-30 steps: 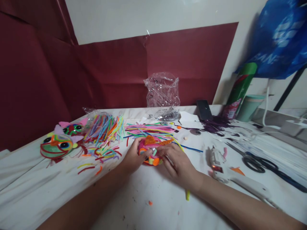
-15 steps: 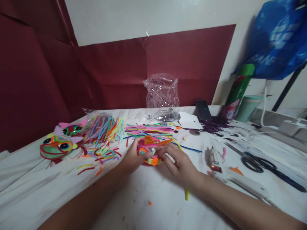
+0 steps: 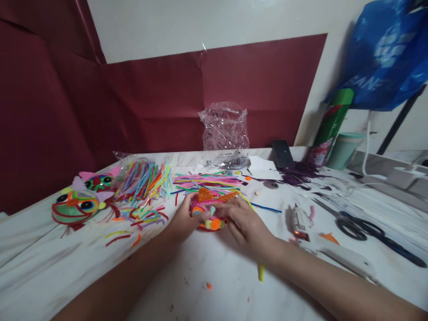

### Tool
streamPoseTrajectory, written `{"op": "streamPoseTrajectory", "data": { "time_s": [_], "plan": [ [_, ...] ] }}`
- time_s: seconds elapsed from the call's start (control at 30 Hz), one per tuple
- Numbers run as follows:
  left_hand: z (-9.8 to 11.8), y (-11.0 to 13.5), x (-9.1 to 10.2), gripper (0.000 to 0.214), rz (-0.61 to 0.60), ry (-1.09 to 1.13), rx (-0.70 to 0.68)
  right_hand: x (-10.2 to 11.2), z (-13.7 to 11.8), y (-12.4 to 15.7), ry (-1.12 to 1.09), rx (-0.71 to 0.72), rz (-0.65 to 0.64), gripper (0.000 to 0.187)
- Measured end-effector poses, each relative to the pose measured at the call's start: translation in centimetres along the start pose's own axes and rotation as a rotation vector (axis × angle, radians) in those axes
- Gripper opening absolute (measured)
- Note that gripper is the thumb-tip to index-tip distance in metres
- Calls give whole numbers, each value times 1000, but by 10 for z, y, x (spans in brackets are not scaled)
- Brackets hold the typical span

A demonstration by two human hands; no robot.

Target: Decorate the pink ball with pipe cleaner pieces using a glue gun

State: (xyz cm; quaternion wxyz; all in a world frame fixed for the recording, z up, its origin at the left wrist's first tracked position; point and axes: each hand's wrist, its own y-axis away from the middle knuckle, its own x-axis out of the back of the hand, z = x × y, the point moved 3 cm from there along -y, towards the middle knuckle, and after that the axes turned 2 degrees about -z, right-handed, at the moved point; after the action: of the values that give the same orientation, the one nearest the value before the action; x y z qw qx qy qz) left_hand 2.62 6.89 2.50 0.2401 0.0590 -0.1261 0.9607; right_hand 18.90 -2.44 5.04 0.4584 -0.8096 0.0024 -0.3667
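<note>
Between my two hands is a small craft animal face (image 3: 216, 224) of bright pipe cleaners, with orange ears, pink and orange bands and round pompoms along its lower front. My left hand (image 3: 187, 217) grips its left side, the thumb lying across the front. The bent fingers of my right hand (image 3: 242, 220) are closed against its right half; whatever they pinch is hidden. Close behind lies a row of loose pipe cleaners (image 3: 207, 179). Under my right wrist a yellow pipe cleaner piece (image 3: 261, 273) sticks out.
Two similar craft faces, one green-mouthed face (image 3: 75, 207) in front, sit left beside a bag of pipe cleaners (image 3: 143, 178) and cut scraps. On the right are a glue gun (image 3: 300, 223), scissors (image 3: 351, 225) and purple strands (image 3: 297, 174). A phone (image 3: 282, 154) leans at the back.
My right fingers have shifted slightly over the right side of the craft face. My left hand keeps its hold. The whole view has moved very slightly.
</note>
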Motion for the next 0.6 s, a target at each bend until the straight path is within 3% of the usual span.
{"op": "streamPoseTrajectory", "data": {
  "time_s": [0.1,0.2,0.27,0.43,0.6],
  "plan": [
    [-3,-2,2,62,4,42,-3,5,5,-1,-90,-120,79,21],
    [-4,-2,4,60,13,129,54,14,21,-1,-159,-317,290,4],
    [-3,-2,5,57,16,163,90,16,36,0,-219,-470,382,9],
    [1,-1,9,58,56,189,117,9,55,1,-435,-671,337,23],
    [0,0,10,57,54,171,112,1,55,3,-534,-742,287,36]
  ]
}}
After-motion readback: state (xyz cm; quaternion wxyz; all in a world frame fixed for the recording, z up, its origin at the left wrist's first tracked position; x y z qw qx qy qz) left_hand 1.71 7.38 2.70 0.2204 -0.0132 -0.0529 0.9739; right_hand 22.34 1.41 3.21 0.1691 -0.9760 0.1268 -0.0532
